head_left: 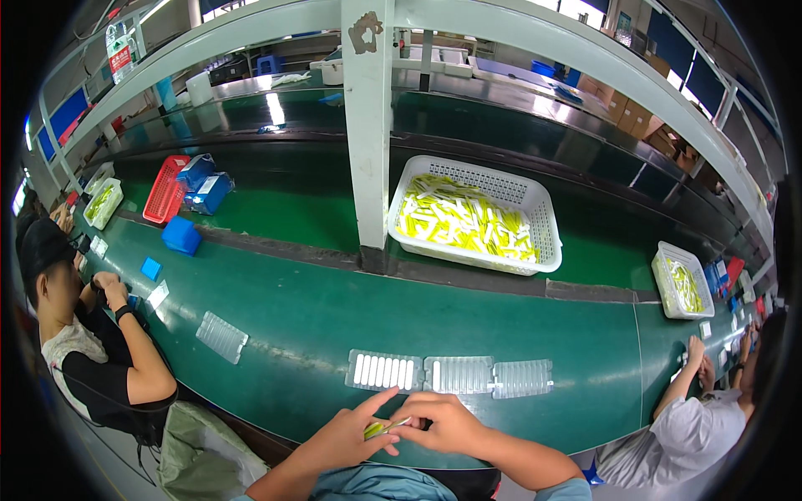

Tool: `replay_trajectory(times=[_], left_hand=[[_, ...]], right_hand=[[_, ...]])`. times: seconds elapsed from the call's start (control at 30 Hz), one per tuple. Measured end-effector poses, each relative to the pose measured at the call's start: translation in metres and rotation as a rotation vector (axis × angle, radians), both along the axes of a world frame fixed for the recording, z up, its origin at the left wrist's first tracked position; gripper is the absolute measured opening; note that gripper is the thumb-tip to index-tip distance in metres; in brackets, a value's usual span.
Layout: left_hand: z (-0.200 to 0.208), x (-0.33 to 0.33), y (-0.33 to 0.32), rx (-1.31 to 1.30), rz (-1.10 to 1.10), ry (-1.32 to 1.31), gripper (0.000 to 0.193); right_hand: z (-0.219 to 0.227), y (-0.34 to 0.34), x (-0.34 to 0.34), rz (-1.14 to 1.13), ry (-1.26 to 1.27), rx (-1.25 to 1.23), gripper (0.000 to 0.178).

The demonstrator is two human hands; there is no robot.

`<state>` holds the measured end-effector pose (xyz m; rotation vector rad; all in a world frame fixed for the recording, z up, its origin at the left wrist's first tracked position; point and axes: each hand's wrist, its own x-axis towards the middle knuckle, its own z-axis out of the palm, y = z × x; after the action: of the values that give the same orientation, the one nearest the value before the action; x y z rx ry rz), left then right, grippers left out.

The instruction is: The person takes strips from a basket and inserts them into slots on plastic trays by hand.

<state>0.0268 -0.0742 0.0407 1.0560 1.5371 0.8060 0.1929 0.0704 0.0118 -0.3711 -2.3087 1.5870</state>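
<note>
Near the front edge of the green table, my left hand (351,436) is closed around a few small yellow-green and white sticks (373,430), its index finger stretched forward. Fingers of my right hand (444,420) meet it and pinch the end of a thin, pale stick (401,422); its exact kind is too small to make out. Just beyond both hands lies a clear slotted plastic tray (355,384) with several white sticks (384,371) side by side in its slots. A second clear tray (464,375) adjoins it with one white piece at its left end, then a third clear tray (523,379).
A white basket (547,209) of yellow-green and white sticks stands behind the post (368,142). Another clear tray (222,336) lies to the left, near blue boxes (181,235) and a red basket (165,189). Co-workers sit left (92,334) and right (702,426).
</note>
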Motion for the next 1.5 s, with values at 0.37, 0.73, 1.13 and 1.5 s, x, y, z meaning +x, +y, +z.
replay_trajectory(times=[0.37,0.73,1.13,1.5], left_hand=[[0.005,0.0,0.008,-0.063,-0.055,-0.215,0.074],[-0.01,-0.009,0.001,-0.056,-0.027,-0.346,0.06],[-0.009,-0.006,0.0,0.183,0.042,-0.011,0.023],[-0.012,-0.006,0.0,0.294,0.067,0.021,0.022]], right_hand=[[0.002,-0.003,-0.003,0.061,0.188,0.07,0.013],[-0.002,0.007,0.003,0.149,0.159,-0.003,0.019],[0.003,0.006,-0.001,-0.019,0.302,0.353,0.024],[0.002,0.0,-0.004,-0.052,0.312,0.298,0.032]])
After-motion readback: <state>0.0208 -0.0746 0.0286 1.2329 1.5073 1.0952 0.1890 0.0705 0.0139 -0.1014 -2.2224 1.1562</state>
